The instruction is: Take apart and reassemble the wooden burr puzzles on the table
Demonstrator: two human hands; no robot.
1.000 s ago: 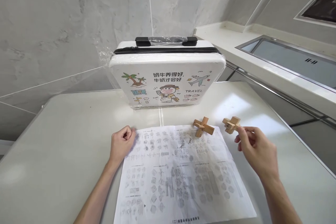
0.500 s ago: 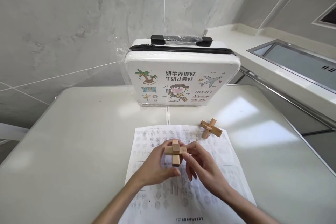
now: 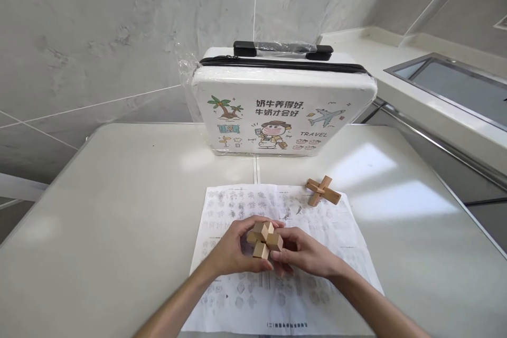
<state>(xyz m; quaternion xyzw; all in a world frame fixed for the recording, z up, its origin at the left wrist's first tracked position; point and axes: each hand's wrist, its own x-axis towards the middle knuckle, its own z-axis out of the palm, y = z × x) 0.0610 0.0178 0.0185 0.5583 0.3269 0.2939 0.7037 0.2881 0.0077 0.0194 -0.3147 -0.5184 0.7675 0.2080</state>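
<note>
Both hands hold a light wooden interlocking puzzle [image 3: 264,240] above a printed sheet [image 3: 328,296]. My left hand [image 3: 237,253] curls around its left and far sides, with the thumb along the near edge. From the right, my right hand [image 3: 303,252] grips it with thumb and fingers; some fingertips are hidden behind the puzzle. Several block ends stick out toward me. Another wooden puzzle [image 3: 324,190], darker and cross-shaped, lies on the sheet's far right part, apart from both hands.
A white suitcase [image 3: 237,84] with cartoon prints, a black handle and clear plastic wrap stands at the back of the white table [image 3: 119,232]. Behind it rises a grey marbled wall [image 3: 99,37]. A counter [image 3: 356,45] with a sink-like inset runs along the right.
My right hand has brought the light puzzle from the right side to the middle. My left hand, earlier a loose fist, has joined it, and the puzzle has turned. The view has shifted.
</note>
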